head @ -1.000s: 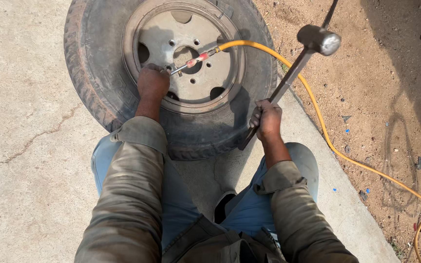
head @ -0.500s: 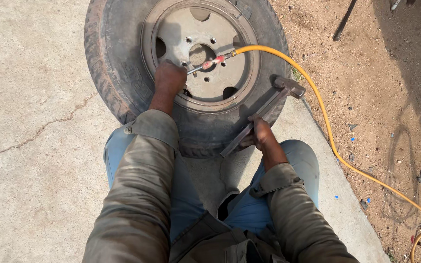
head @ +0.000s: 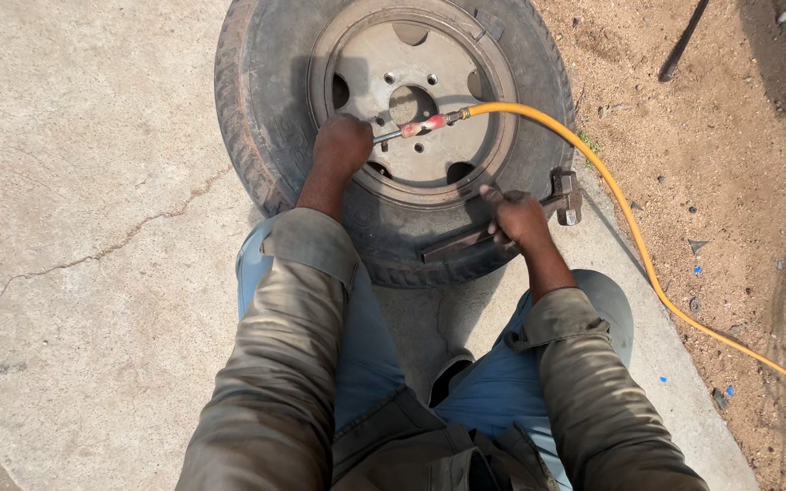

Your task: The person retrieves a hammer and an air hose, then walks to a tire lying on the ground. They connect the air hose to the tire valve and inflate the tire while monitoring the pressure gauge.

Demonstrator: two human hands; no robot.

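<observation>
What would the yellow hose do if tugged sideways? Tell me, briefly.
The yellow hose would probably flex and slide, not lift stiffly: it already lies in a loose curve over concrete and dirt. Its near end joins a fitting at the wheel rim, by the left hand, so a pull may drag on that joint.

Tyre [head: 256, 136]: worn matt rubber. Rim [head: 411, 64]: dull, dusty metal. Hose [head: 620, 218]: smooth yellow plastic. Hammer [head: 568, 195]: dark rusty metal. Concrete [head: 93, 227]: rough, cracked. Sleeves [head: 275, 364]: coarse cloth.
</observation>
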